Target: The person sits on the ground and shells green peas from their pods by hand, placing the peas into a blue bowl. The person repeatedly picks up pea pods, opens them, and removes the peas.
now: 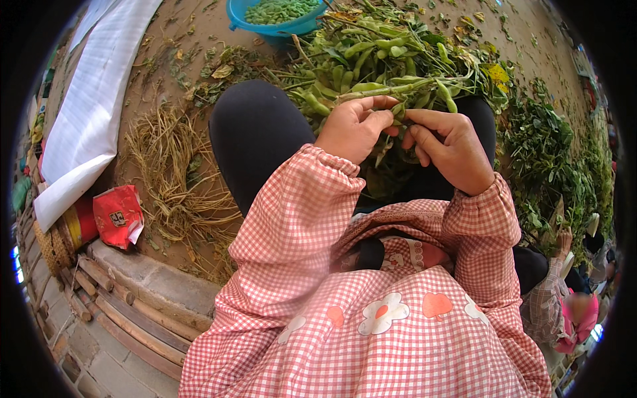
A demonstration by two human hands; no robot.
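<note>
Both of my hands meet above my knees, in front of a heap of green soybean plants point(378, 54) hung with plump pods. My left hand point(356, 124) grips a soybean stem point(368, 93) under its fingers, with thumb and forefinger also at a small green pod point(399, 112). From the other side my right hand point(445, 144) pinches the same pod between thumb and forefinger. A larger pod point(446, 97) hangs from the stem just above the right hand. Beyond the heap stands a blue plastic basin point(276, 30) holding shelled green beans point(281, 11).
Dry stripped stalks point(174, 169) lie on the ground to the left, near a white sheet point(94, 99) and a red packet point(118, 216). Wooden poles point(139, 323) rest beside a concrete ledge point(154, 283). Leafy green plants point(542, 139) and another person point(552, 298) are at the right.
</note>
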